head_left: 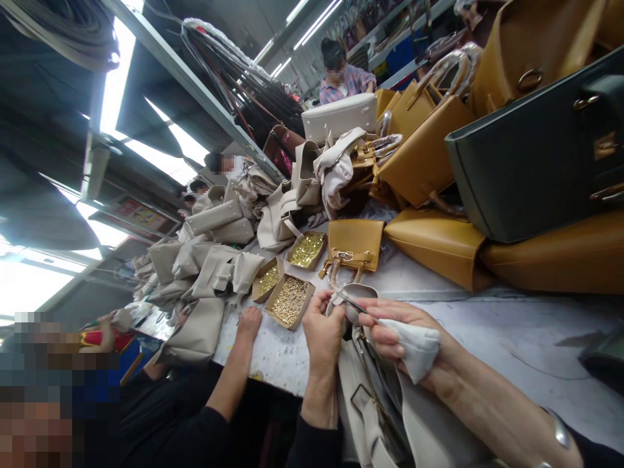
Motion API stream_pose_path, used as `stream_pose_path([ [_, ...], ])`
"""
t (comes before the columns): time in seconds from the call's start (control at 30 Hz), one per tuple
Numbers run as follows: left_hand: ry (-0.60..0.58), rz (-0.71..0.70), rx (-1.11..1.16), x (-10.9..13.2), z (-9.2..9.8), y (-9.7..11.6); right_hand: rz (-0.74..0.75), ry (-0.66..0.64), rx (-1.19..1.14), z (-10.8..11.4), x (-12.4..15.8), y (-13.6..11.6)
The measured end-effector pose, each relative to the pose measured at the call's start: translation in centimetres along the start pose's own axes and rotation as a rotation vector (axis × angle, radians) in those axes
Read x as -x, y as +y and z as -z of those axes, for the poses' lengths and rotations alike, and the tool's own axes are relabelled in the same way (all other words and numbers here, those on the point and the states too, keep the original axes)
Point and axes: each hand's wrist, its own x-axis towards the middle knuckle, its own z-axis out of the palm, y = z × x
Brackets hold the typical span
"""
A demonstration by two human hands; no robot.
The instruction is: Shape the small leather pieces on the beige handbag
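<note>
My left hand [324, 328] pinches the end of a beige strap [351, 298] on a beige handbag [414, 416]. The bag lies in front of me at the table's edge, its top opening and a buckle-shaped piece showing. My right hand [402, 331] is closed round a thin, dark metal tool [358, 307], whose tip meets the strap at my left fingertips. A white cloth [416, 348] is bunched in the right palm, perhaps wrapped round the tool's handle. The tip itself is too small to make out.
Small boxes of gold hardware [290, 302] stand left of a small mustard handbag [358, 237]. Mustard bags and a dark green bag [531, 149] pile up at right. Beige bags [214, 273] heap at left, where a co-worker's hand [249, 322] rests on the table.
</note>
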Motion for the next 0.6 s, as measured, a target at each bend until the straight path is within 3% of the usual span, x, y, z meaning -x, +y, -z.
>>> stream_pose_path([
  [0.13,-0.020,0.058,0.081,-0.2,-0.1,0.2,0.076,0.016,0.182,-1.1,0.8,-1.7],
  [0.33,-0.025,0.069,0.207,0.1,0.4,-0.4,0.198,0.047,0.536,-0.7,0.9,-1.7],
  [0.4,-0.018,0.059,0.195,0.1,0.6,-0.6,0.294,0.042,0.790,-0.6,0.4,-1.8],
  [0.6,-0.021,0.005,0.168,0.0,0.8,-0.5,0.624,-0.031,1.930,-1.3,-2.6,-2.2],
])
